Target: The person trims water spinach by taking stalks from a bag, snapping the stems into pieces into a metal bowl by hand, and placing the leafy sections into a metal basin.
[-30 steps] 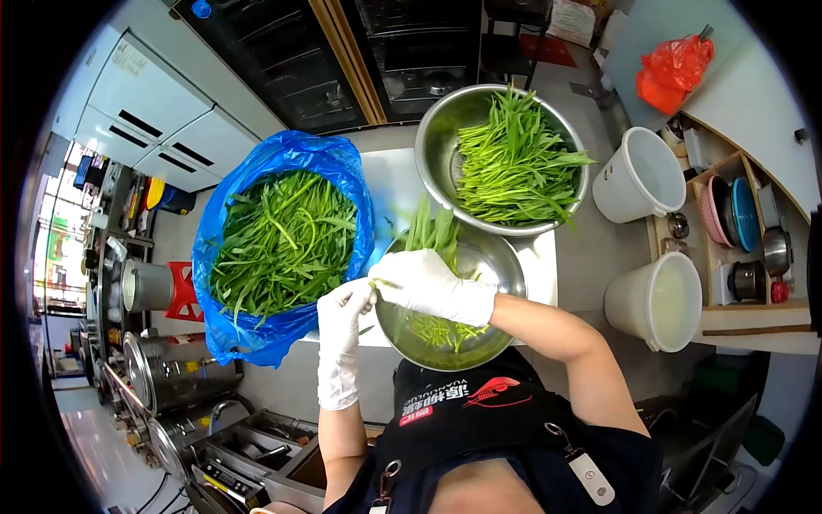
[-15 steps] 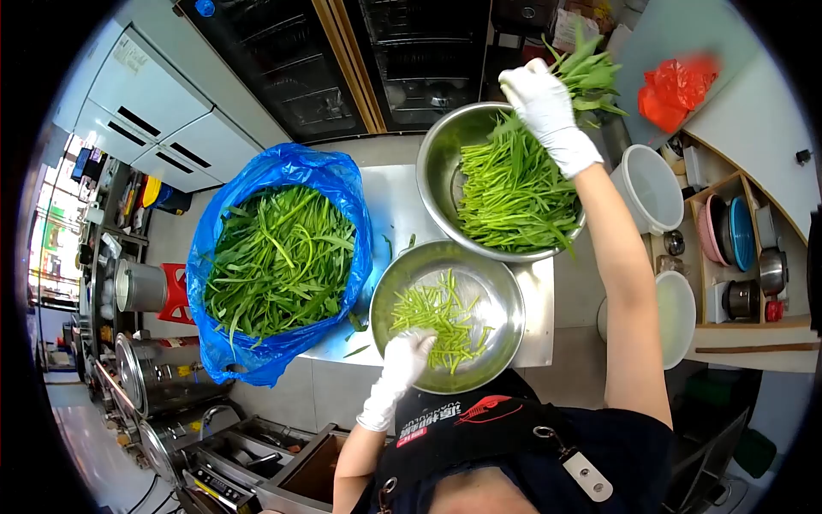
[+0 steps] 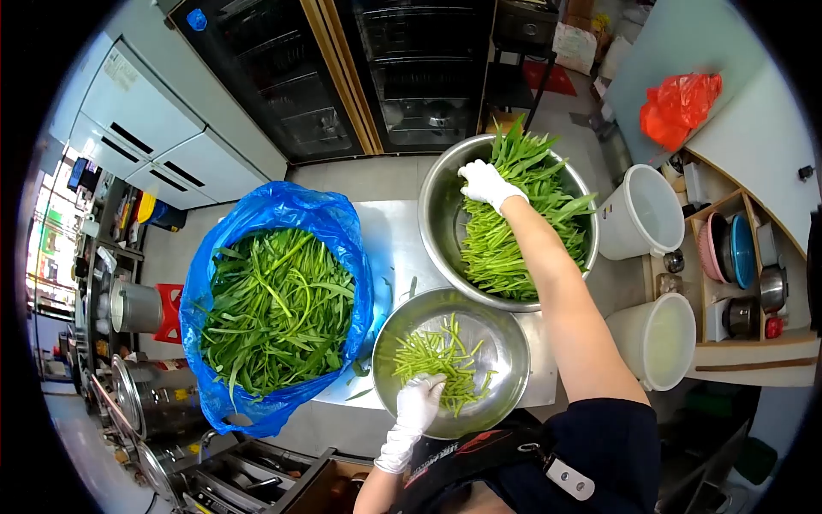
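Note:
My left hand [image 3: 419,403], in a white glove, is closed at the near left side of a steel bowl [image 3: 509,343]. Short pieces of green stem [image 3: 437,355] lie in that bowl beside its fingertips; whatever the fingers hold is hidden. Farther back, my gloved right hand [image 3: 488,186] reaches into a larger steel bowl [image 3: 441,218], its fingers curled round the water spinach [image 3: 505,244] at the pile's far left. The stems in this bowl lie roughly side by side, with leaves toward the far and right sides.
A blue plastic bag [image 3: 330,218] of loose leafy greens [image 3: 278,308] stands on the left of the metal table [image 3: 385,227]. Two white buckets [image 3: 629,218] stand at right, near a shelf with pots and colored plates. A red bag [image 3: 681,107] hangs beyond them.
My right hand has come down and left with the bunch of greens, from above the bowl's far rim into the bowl. My left hand stays by the cut stems. The view has shifted slightly.

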The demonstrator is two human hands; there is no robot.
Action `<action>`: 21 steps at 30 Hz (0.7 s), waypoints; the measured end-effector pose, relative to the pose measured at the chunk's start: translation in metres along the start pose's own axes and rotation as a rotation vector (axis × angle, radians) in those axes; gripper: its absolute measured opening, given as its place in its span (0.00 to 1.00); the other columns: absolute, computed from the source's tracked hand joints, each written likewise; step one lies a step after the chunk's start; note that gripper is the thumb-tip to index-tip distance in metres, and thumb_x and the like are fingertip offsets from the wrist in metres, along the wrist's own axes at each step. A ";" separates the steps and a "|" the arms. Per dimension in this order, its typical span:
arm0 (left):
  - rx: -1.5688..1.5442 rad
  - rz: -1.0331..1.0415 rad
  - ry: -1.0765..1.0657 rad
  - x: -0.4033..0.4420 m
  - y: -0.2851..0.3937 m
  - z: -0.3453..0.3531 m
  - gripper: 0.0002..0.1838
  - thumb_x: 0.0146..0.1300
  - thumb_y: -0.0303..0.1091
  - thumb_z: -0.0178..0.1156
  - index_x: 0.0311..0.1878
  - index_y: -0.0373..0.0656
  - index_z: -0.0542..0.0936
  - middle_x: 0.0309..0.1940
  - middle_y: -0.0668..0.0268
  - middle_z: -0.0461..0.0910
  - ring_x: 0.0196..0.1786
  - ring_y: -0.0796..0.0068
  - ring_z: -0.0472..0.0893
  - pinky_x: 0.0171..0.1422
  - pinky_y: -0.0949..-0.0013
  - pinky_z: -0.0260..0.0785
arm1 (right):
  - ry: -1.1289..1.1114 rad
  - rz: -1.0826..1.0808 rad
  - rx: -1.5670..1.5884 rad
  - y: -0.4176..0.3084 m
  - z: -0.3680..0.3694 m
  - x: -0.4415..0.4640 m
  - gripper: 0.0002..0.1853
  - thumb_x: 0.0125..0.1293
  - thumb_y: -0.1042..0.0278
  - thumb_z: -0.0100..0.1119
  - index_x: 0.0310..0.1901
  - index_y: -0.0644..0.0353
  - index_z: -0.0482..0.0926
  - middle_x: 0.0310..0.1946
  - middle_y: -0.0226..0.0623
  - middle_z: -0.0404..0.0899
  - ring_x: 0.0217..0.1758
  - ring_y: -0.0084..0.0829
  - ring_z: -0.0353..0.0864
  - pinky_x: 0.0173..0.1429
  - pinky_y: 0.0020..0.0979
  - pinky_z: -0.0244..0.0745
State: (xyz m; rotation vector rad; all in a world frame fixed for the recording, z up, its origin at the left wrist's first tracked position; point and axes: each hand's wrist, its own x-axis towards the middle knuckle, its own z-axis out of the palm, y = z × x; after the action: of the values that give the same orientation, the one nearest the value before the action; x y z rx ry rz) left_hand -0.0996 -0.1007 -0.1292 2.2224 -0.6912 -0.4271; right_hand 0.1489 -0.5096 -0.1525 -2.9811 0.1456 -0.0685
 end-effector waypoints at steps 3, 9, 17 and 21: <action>0.129 0.125 0.010 0.002 -0.006 0.010 0.11 0.55 0.32 0.66 0.43 0.49 0.87 0.34 0.62 0.82 0.39 0.60 0.81 0.46 0.62 0.73 | 0.023 -0.087 -0.018 -0.016 -0.040 -0.006 0.23 0.56 0.54 0.64 0.49 0.61 0.82 0.46 0.48 0.81 0.56 0.49 0.76 0.61 0.44 0.72; 0.206 0.209 0.013 0.000 0.003 0.003 0.11 0.54 0.42 0.69 0.38 0.49 0.87 0.51 0.60 0.80 0.56 0.56 0.75 0.61 0.56 0.64 | 0.325 -0.284 0.125 -0.036 -0.057 -0.007 0.17 0.59 0.59 0.64 0.45 0.60 0.82 0.46 0.46 0.81 0.52 0.47 0.79 0.58 0.42 0.74; 0.398 0.061 0.818 0.045 -0.001 -0.141 0.06 0.59 0.31 0.63 0.27 0.44 0.78 0.24 0.59 0.75 0.28 0.56 0.76 0.32 0.59 0.69 | 0.269 -0.514 0.577 -0.207 -0.102 -0.087 0.08 0.64 0.65 0.60 0.39 0.58 0.83 0.36 0.39 0.83 0.44 0.39 0.81 0.52 0.38 0.76; 0.829 -0.268 0.855 0.098 -0.056 -0.199 0.07 0.54 0.36 0.64 0.25 0.45 0.80 0.24 0.61 0.79 0.28 0.57 0.81 0.31 0.59 0.72 | 0.156 -0.528 0.801 -0.271 -0.101 -0.138 0.08 0.65 0.65 0.60 0.38 0.60 0.83 0.35 0.40 0.83 0.41 0.40 0.82 0.48 0.38 0.77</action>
State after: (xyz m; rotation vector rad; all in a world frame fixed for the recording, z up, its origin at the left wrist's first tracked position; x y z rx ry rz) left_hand 0.0968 -0.0144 -0.0482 2.9105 -0.0777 0.8171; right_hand 0.0316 -0.2449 -0.0154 -2.1355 -0.5273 -0.3303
